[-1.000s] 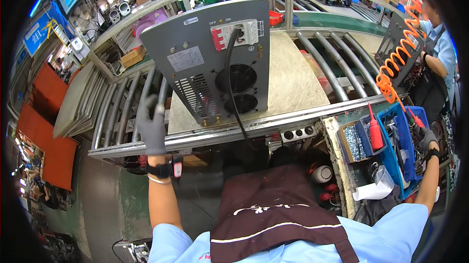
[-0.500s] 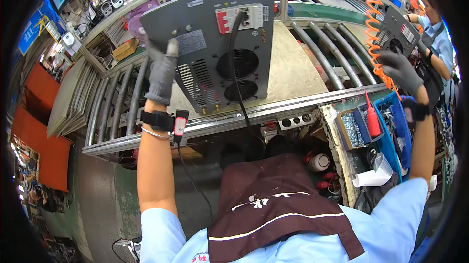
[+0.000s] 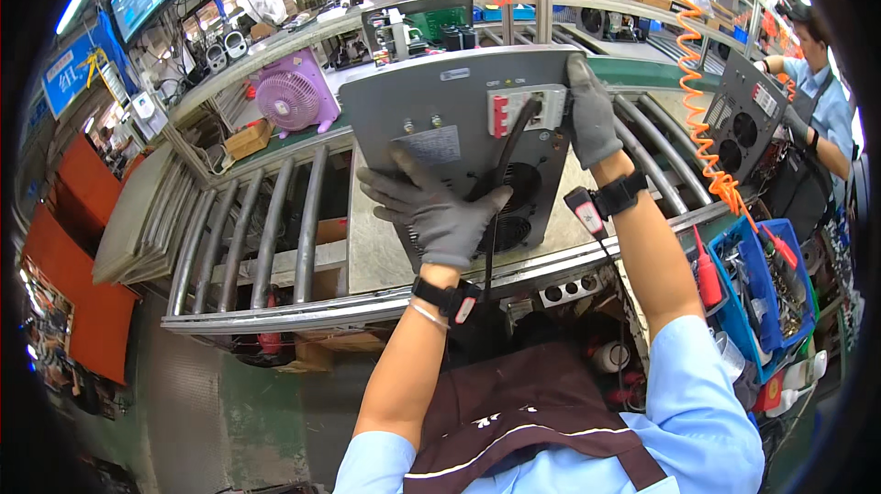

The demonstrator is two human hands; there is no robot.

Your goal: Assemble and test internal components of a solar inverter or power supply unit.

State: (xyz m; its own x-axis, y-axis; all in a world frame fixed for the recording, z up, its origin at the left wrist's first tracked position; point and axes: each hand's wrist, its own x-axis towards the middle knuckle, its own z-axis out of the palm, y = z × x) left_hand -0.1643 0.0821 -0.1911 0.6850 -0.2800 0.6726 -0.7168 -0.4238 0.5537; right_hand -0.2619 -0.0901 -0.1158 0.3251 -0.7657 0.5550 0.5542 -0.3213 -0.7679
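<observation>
A grey metal cabinet stands upright on a pale board over the roller line. Its facing panel carries a breaker switch block with a red part, a label and round fan openings. From the block a thick black cable hangs down the panel. My gloved left hand lies against the panel's lower left, fingers spread, thumb near the cable. At the cabinet's upper right edge, my gloved right hand holds the side. Some of its fingers are hidden.
Metal rollers flank the board. A purple fan stands behind on the left. To the right hang an orange coiled hose and blue bins of parts. A co-worker handles a similar cabinet there.
My right hand has come from beside the orange hose to the cabinet's right edge. My left hand has moved from its left side onto the lower panel. The whole view has shifted.
</observation>
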